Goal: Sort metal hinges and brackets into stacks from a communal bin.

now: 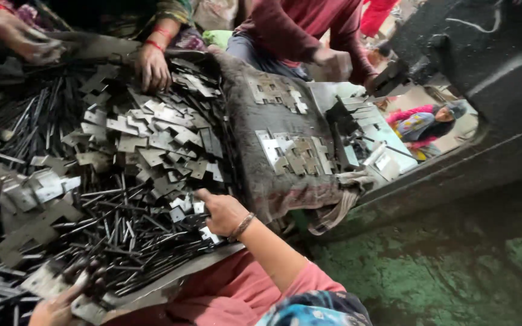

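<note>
Here the right hand [222,211], a bangle at its wrist, lies knuckles-up on the heap of flat grey plates [152,142], its fingers curled down among small plates at the heap's near edge; whether they pinch one I cannot tell. The left hand [55,309] shows only in part at the bottom left corner, blurred, its grip closed on a plate [43,281] among thin dark rods [116,232]. Rods and plates cover the table [176,274] from the near rim to the far side. Just right of the heap lies a grey cloth pad [273,175] with two sets of plates [294,154] laid flat on it, one nearer, one farther. Across the table another person's hand [152,66], red bands at the wrist, rests on the plates. A second co-worker in a dark red sleeve [339,30] leans in behind the pad. No packages, labels or signs are legible.
</note>
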